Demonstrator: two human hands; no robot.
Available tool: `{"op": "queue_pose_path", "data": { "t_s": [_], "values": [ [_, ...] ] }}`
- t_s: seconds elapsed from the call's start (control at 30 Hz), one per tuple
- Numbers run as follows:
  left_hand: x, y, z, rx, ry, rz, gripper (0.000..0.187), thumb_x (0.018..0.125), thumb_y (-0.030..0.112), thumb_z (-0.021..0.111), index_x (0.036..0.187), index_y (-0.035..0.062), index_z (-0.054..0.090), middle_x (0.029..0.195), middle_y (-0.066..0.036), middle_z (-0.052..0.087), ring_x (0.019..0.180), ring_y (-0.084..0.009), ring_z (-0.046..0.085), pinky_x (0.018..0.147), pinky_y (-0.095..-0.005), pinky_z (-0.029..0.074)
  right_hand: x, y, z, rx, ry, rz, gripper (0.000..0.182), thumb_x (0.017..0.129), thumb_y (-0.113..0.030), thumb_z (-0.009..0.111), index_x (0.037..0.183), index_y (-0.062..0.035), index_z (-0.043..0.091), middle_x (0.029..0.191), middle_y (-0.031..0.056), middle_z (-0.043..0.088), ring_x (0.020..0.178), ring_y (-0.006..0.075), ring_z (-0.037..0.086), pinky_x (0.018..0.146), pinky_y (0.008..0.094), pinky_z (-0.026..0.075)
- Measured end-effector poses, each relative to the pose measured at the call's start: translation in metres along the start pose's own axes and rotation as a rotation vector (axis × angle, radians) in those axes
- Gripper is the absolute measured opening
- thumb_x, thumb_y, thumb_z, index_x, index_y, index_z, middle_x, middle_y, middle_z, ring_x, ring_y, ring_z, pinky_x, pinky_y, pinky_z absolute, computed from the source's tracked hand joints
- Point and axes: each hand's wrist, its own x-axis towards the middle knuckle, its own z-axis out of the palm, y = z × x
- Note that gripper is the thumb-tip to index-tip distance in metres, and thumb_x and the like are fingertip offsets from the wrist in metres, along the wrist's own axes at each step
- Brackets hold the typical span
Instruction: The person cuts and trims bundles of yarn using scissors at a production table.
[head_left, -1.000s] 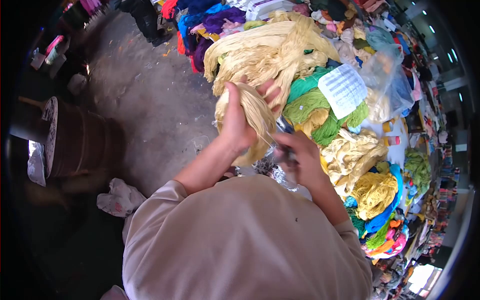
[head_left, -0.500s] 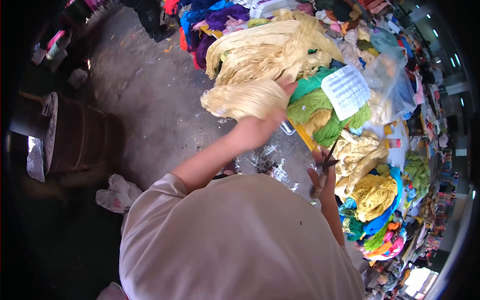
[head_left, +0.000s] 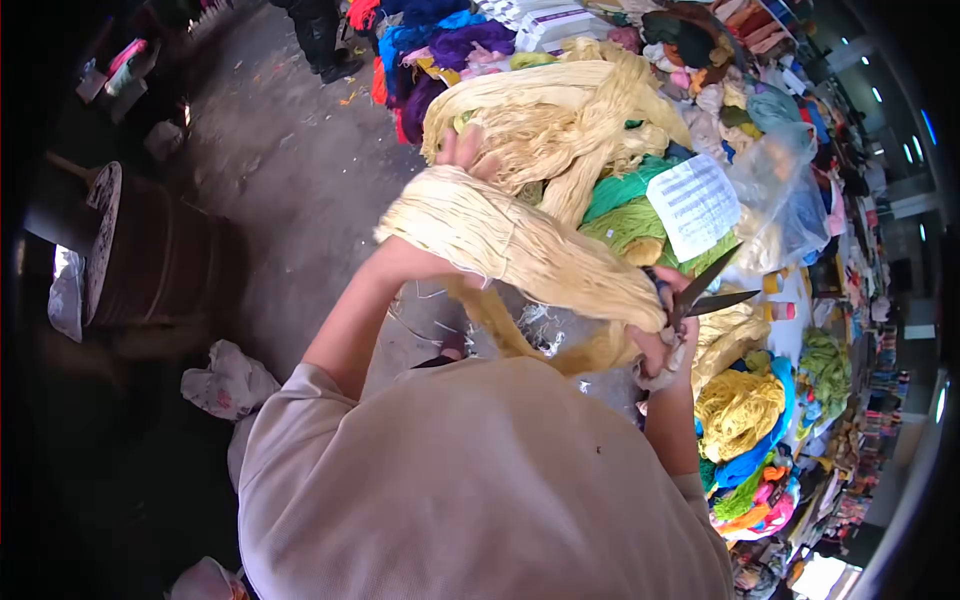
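A thick skein of cream yarn (head_left: 530,245) is stretched across in front of my chest. My left hand (head_left: 425,262) holds its left end, with the fingertips showing beyond the upper edge and the palm hidden by the strands. At the other end, my right hand (head_left: 665,335) grips the yarn together with a pair of dark scissors (head_left: 705,292). The scissor blades are spread and point away to the right. A looser length of yellowish yarn (head_left: 500,325) hangs below the skein.
A heap of cream yarn (head_left: 530,110) lies on the table beyond my hands. Green yarn (head_left: 630,215) with a printed sheet (head_left: 695,210) sits nearer. Yellow yarn (head_left: 745,400) is on the right, a rusty drum (head_left: 150,250) on the left. Another person's legs (head_left: 315,35) stand at the back.
The cream skein has come off the heap and now spans both hands. My left hand has moved left, and my right hand has risen with the scissors and now holds the skein's end.
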Motion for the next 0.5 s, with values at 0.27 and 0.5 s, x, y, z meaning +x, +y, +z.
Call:
{"op": "queue_pose_path", "data": {
  "t_s": [0.27, 0.5],
  "values": [
    [0.033, 0.033, 0.038, -1.999, 0.461, -0.283, 0.108, 0.087, 0.08, 0.036, 0.149, -0.0072, 0.027, 0.155, -0.022, 0.035, 0.144, -0.0346, 0.034, 0.119, -0.0461, 0.028, 0.009, -0.013, 0.04, -0.222, 0.075, 0.707, 0.047, 0.1, -0.035, 0.05, 0.131, -0.0003, 0.06, 0.082, 0.0066, 0.066, 0.06, 0.0117, 0.059, 0.055, 0.0212, 0.047],
    [0.023, 0.027, 0.047, -2.074, 0.38, -0.353, 0.105, 0.088, 0.078, 0.04, 0.149, -0.0062, 0.029, 0.151, -0.021, 0.04, 0.139, -0.0327, 0.043, 0.116, -0.0459, 0.033, 0.007, 0.0, 0.056, -0.152, -0.037, 0.888, 0.043, 0.1, -0.027, 0.043, 0.13, -0.0039, 0.063, 0.074, 0.007, 0.067, 0.056, 0.011, 0.059, 0.053, 0.0226, 0.044]
  ]
}}
